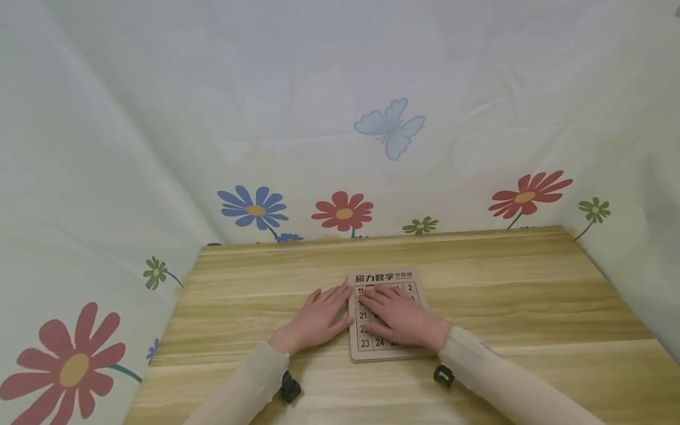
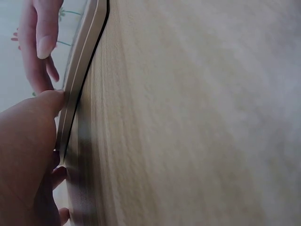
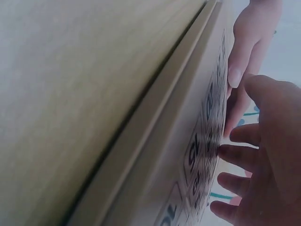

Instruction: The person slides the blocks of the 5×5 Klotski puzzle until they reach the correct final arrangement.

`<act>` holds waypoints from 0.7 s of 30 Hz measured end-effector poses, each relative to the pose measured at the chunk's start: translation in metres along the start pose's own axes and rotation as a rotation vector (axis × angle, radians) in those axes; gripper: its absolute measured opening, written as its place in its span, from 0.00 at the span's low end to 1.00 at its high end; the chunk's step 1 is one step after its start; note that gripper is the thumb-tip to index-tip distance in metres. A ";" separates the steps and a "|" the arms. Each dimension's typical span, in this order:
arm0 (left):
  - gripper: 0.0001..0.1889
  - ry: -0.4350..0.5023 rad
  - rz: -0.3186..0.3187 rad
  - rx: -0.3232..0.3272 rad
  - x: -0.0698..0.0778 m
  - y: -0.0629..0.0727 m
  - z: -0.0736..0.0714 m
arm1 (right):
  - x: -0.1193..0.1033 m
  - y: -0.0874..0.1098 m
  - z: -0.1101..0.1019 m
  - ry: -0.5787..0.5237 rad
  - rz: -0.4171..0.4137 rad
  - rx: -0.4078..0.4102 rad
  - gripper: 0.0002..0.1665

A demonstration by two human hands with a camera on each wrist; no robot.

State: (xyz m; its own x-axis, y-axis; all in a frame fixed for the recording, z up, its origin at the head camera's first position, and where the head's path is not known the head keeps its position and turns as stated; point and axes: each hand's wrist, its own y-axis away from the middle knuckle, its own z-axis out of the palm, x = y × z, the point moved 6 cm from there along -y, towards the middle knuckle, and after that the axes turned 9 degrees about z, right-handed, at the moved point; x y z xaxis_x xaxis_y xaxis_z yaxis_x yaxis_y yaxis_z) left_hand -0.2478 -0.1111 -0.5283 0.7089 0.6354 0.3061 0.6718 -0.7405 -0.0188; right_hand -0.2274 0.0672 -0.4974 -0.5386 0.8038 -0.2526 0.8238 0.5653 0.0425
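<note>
A flat wooden number slide puzzle [image 1: 372, 356], with black Chinese lettering along its top and numbered square tiles in rows, lies on the table. My left hand [image 1: 317, 321] rests at its left edge, fingers extended, the thumb touching the side of the board [image 2: 79, 70] in the left wrist view. Over the tiles is my right hand [image 1: 404, 319], fingers spread and fairly straight, hiding many numbers. In the right wrist view the fingertips of the right hand [image 3: 277, 160] are at the tile faces; whether they all touch is unclear. Tiles such as 11, 21, 23 and 24 show.
The wood-grain table [image 1: 255, 277] stretches out on both sides of the puzzle. Behind it hangs a pale cloth backdrop [image 1: 297, 118] with printed flowers and a blue butterfly [image 1: 392, 127]. Dark devices [image 1: 289, 388] are strapped at both wrists.
</note>
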 end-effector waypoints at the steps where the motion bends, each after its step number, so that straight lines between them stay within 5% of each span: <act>1: 0.38 0.002 0.003 0.003 0.001 0.000 -0.001 | 0.000 0.001 -0.001 -0.006 -0.003 0.004 0.40; 10: 0.40 -0.004 0.006 0.023 -0.003 0.000 0.003 | 0.015 0.018 -0.013 0.103 0.051 0.158 0.37; 21: 0.39 -0.006 0.009 0.042 -0.006 -0.001 0.008 | 0.011 0.008 -0.004 0.098 0.017 0.113 0.37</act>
State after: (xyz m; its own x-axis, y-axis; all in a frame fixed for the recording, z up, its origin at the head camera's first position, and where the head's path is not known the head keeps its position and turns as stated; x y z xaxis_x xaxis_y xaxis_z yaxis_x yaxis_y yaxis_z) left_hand -0.2507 -0.1120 -0.5374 0.7161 0.6304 0.2997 0.6738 -0.7363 -0.0614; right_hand -0.2277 0.0808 -0.4956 -0.5342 0.8307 -0.1569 0.8448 0.5312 -0.0643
